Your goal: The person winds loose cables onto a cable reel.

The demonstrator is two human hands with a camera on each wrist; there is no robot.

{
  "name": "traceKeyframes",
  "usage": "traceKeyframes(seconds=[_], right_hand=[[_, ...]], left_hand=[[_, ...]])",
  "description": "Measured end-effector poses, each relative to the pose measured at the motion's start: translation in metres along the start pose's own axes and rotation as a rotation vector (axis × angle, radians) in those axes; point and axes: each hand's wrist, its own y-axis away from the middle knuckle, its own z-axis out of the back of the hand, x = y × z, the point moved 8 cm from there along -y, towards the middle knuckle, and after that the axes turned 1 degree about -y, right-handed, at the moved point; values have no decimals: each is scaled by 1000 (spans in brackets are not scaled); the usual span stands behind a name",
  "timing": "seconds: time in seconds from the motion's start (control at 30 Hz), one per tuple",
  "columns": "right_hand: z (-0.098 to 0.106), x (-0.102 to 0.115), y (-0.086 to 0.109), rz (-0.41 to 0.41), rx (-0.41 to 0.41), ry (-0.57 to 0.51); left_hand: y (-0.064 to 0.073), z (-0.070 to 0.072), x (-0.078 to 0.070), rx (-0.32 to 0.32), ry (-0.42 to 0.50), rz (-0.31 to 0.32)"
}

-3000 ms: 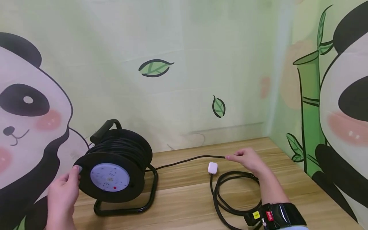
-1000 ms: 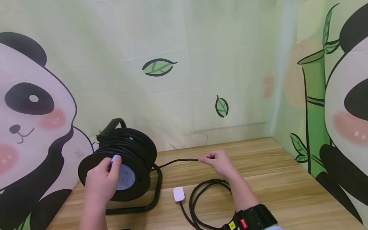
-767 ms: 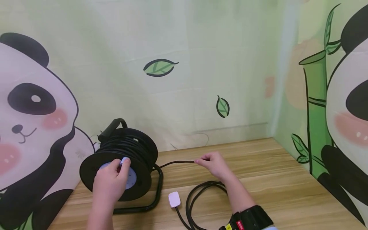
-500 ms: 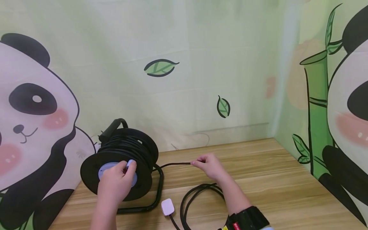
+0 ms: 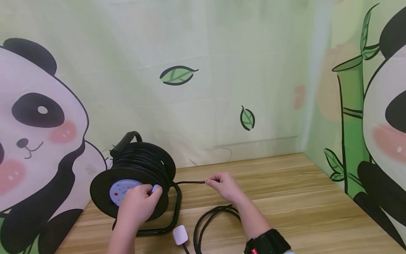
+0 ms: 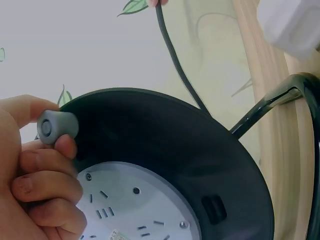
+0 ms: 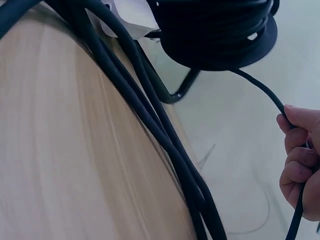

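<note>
A black cable reel point(image 5: 144, 160) stands on its tubular frame at the left, wound with black cable. Its front flange carries a pale round socket panel point(image 5: 122, 188), partly covered by my left hand point(image 5: 137, 204). That hand pinches the reel's small winding knob point(image 6: 57, 126) between thumb and fingers, at the right side of the flange in the head view. To the right of the reel, my right hand point(image 5: 225, 185) holds the cable point(image 5: 190, 182) where it runs out from the drum. In the right wrist view the cable point(image 7: 265, 90) passes through the curled fingers and hangs below them.
Loose loops of cable point(image 5: 197, 229) lie on the wooden table point(image 5: 285, 197), under my right forearm. A white plug point(image 5: 180, 235) sits just right of the reel's frame point(image 5: 158, 231). Behind stands a fabric backdrop point(image 5: 206, 106) printed with pandas and leaves.
My left hand has carried the knob from the flange's left side over to its right, turning the drum. My right hand has come left toward the reel; loops and plug have shifted left and nearer.
</note>
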Motion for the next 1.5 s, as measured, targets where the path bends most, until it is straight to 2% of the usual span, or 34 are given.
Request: traceKeyframes(seconds=[0.43, 0.9, 1.2, 1.4, 1.5], right_hand=[[-31, 4, -1, 13, 73, -6], [-53, 5, -1, 19, 130, 9], [-55, 7, -1, 26, 149, 9], [-50, 6, -3, 30, 155, 6], [-46, 5, -3, 23, 170, -28]], left_hand=[[2, -27, 5, 189, -21, 70], [4, -46, 16, 320, -50, 116], [3, -48, 23, 336, -42, 130], [2, -47, 26, 331, -39, 129], [2, -46, 27, 334, -29, 138]])
